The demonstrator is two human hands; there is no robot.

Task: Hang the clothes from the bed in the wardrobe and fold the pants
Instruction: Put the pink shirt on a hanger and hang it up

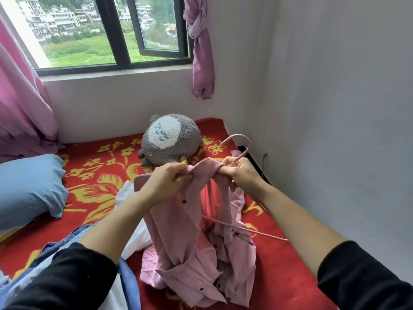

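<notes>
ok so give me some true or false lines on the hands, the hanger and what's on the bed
1. Both hands grip the pink cardigan near its neckline. True: left hand and right hand both clutch the fabric.
2. The pink hanger lies untouched on the bed. False: its neck runs through the right hand, hook pointing up.
3. A grey plush toy sits on the bed beyond the hands. True.
4. The pillow on the left is red. False: it is blue; the blanket is red with yellow flowers.
5. The cardigan already hangs in a wardrobe. False: it is held over the bed; no wardrobe is in view.
</notes>
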